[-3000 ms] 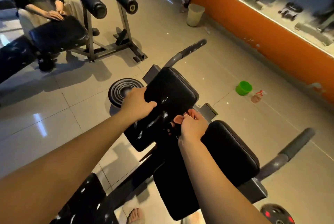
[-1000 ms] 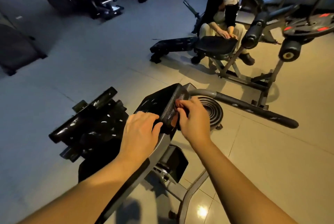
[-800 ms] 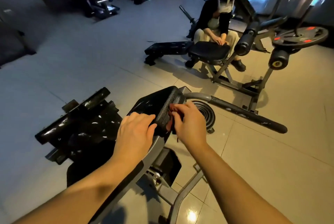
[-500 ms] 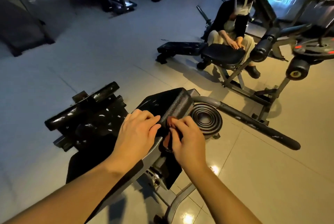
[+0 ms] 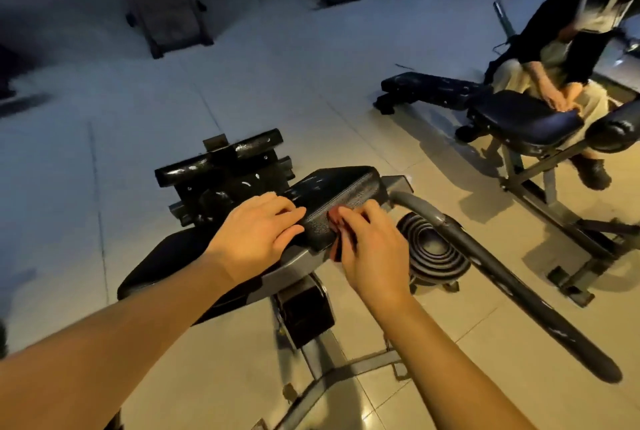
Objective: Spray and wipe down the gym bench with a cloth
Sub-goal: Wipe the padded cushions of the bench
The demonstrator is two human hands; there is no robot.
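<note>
A black padded bench cushion (image 5: 341, 188) on a grey steel frame (image 5: 294, 256) stands in the middle of the head view. My left hand (image 5: 258, 233) rests flat on the cushion's near left edge, fingers straight. My right hand (image 5: 369, 249) presses a small reddish cloth (image 5: 335, 218) against the cushion's near side face, fingers curled over it so that most of the cloth is hidden. A second black pad (image 5: 162, 263) of the same bench lies under my left forearm. No spray bottle shows.
A stack of black weight plates (image 5: 433, 249) sits on the floor right of the cushion, crossed by a long grey padded handle (image 5: 519, 294). A person (image 5: 554, 58) sits on another bench (image 5: 523, 121) at the right. Dark machines line the far wall.
The camera swung from the orange wall side round to the other side of the bench. My right hand slid the cloth down the cushion's side face. My left hand stayed on the cushion.
</note>
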